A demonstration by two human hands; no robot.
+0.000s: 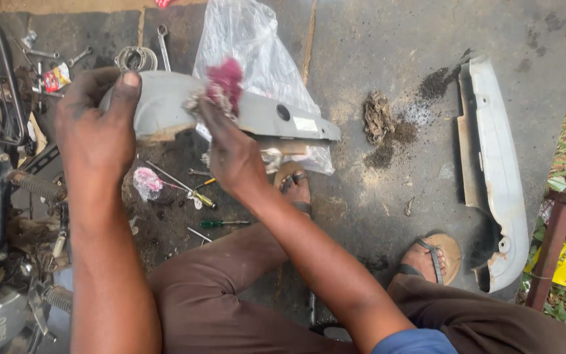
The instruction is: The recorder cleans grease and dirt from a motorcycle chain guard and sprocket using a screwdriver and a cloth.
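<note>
Grey-painted metal, oil-stained concrete. Far left: stripped motorcycle frame (1, 196), springs and chain sprocket exposed. Left hand (96, 124) is clenched over the wide rounded end of the grey side panel (165, 108), thumb on top, holding it off the ground at roughly 11 o'clock from the person's knees. Right hand (230, 147) pinches a red-and-grey rag (221, 85) against the panel's upper face, fingers closed on the cloth. Panel's long axis runs about 9 to 3 o'clock, tilted slightly down toward 4; the narrow end (325, 131) points right, over a clear plastic bag (257, 46). Below it lie screwdrivers (201, 196) and loose bits. Further right: dirt pile (388, 131), then a second grey panel (499, 177) lying near 12 to 6 o'clock. Risks, judged: only one end is gripped, so rag pressure could lever the free end down or twist the panel loose; greasy fingers may slip; a sandalled foot (296, 187) sits just under the narrow end.
</note>
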